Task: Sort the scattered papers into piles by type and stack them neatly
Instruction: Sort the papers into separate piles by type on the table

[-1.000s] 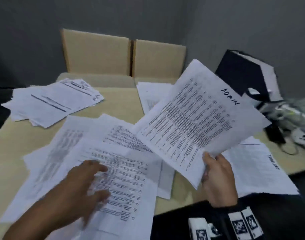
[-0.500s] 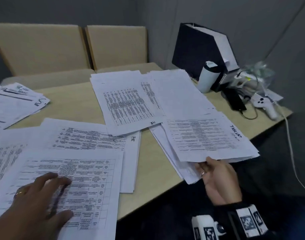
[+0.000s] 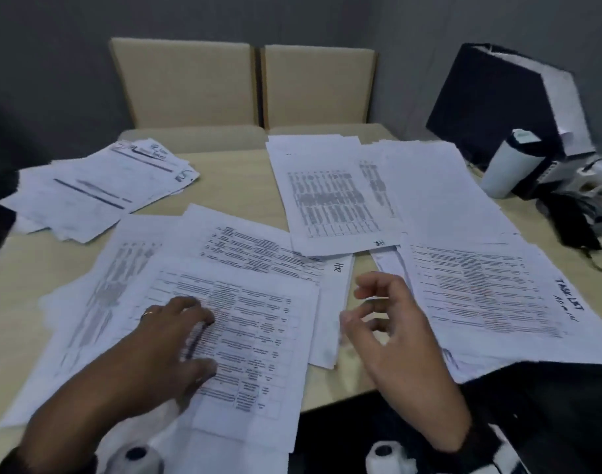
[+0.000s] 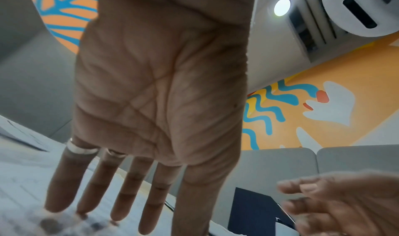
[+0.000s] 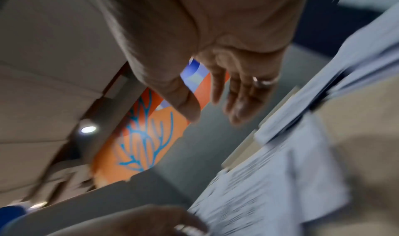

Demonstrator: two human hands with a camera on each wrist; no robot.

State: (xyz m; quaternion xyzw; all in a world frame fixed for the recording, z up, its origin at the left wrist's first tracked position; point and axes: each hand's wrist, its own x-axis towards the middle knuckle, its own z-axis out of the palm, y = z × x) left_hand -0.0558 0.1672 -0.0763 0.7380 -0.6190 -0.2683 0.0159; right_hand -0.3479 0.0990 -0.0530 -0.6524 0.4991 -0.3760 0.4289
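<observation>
The left hand (image 3: 176,333) lies flat, fingers straight, pinning the top sheet (image 3: 244,340) beneath it so the pile won't slide, while the right hand (image 3: 391,333), empty and loosely curled, hovers just beside that pile's edge.

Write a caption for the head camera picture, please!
Left hand presses a sheet flat; right hand hovers empty above the table.

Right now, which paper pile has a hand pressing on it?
The near-left pile, topped by a gridded table sheet: the left hand lies flat on it. The right hand hovers, holding nothing, beside the pile marked "TASK LIST".
</observation>
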